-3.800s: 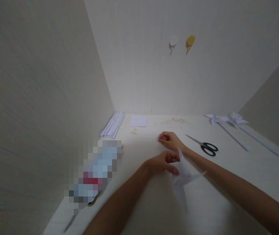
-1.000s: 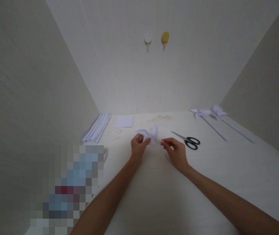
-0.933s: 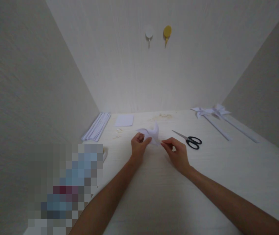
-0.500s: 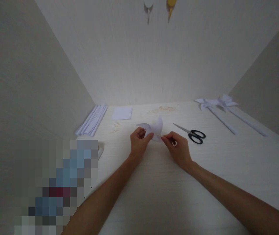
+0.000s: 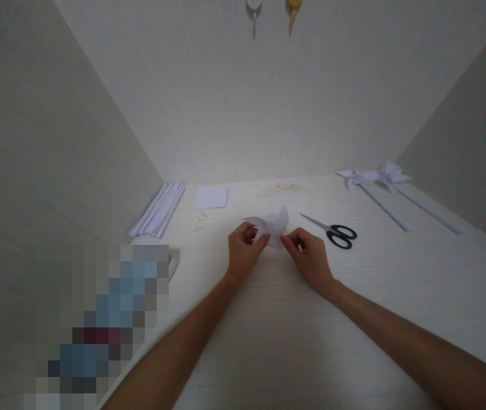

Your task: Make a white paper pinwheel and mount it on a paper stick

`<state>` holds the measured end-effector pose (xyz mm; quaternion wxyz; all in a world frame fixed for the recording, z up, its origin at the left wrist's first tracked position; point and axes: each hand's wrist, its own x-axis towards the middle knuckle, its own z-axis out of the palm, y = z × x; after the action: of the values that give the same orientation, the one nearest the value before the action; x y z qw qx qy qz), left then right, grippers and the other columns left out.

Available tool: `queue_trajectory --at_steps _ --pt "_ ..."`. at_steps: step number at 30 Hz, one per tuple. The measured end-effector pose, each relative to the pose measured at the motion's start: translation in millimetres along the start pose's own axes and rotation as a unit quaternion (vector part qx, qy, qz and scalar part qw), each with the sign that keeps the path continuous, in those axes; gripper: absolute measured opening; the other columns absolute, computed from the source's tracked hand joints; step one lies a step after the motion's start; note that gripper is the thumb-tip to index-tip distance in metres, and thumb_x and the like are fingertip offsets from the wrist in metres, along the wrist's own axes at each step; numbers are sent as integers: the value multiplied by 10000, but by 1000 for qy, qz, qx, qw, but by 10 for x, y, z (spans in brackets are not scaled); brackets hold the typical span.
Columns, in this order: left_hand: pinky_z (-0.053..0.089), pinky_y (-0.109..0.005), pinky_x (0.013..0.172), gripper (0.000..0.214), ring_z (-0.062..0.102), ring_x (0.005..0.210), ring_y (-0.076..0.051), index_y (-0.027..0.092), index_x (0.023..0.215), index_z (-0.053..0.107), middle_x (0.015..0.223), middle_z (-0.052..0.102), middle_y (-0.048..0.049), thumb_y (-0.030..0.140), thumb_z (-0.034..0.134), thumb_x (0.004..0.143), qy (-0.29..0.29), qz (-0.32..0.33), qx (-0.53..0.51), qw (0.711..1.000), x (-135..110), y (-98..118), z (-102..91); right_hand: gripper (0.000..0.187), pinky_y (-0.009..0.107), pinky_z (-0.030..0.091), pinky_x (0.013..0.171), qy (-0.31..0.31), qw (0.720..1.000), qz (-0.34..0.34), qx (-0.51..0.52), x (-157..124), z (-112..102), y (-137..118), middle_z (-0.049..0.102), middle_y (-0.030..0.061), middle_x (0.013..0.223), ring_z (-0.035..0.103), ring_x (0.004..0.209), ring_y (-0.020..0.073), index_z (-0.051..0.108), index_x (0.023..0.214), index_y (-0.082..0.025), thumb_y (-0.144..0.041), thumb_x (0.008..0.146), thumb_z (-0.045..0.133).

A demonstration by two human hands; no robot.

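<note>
Over the middle of the table I hold a white paper pinwheel (image 5: 275, 222) with curled blades. My left hand (image 5: 246, 250) is closed on its left side, thumb pressed near the centre. From the other side my right hand (image 5: 309, 253) pinches with thumb and forefinger close to the pinwheel's middle. A thin pale piece seems to sit between those fingertips, too small to make out clearly. Black-handled scissors (image 5: 340, 236) lie just right of my right hand, blades pointing away to the left.
Two finished-looking pinwheels on paper sticks (image 5: 386, 208) lie at the right. White paper rolls (image 5: 157, 210) and a square paper sheet (image 5: 211, 197) are at back left. Small tan bits (image 5: 283, 189) lie near the wall. A blurred-out patch (image 5: 110, 319) covers the left side.
The pinwheel has shifted slightly right and tilted in my hands. My right fingertips are closer to its centre. The whole view has moved a little.
</note>
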<state>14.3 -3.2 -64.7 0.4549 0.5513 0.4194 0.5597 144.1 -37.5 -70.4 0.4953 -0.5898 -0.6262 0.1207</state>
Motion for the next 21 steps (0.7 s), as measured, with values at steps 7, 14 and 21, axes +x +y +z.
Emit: queue_trajectory --at_steps 7,14,21 --pt "447 -201 530 122 578 559 -105 143 672 572 602 618 18 143 630 564 13 19 53 998 -12 -6 24 253 211 303 453 -12 998 -14 -55 -36 28 5 464 -31 466 403 441 89 437 521 -179 -291 735 513" --pt "454 -191 512 60 564 524 -92 149 635 576 564 604 29 133 588 579 41 51 124 990 -56 -9 61 207 221 333 487 -14 996 -54 -70 -66 48 26 494 -15 499 431 467 102 476 570 -175 -273 748 516" --pt "458 -181 523 27 541 504 -75 153 583 564 533 578 36 132 576 597 32 104 158 981 -83 -23 78 274 221 325 479 1 991 -77 -112 -74 60 46 494 -8 488 440 458 107 459 547 -176 -318 777 501"
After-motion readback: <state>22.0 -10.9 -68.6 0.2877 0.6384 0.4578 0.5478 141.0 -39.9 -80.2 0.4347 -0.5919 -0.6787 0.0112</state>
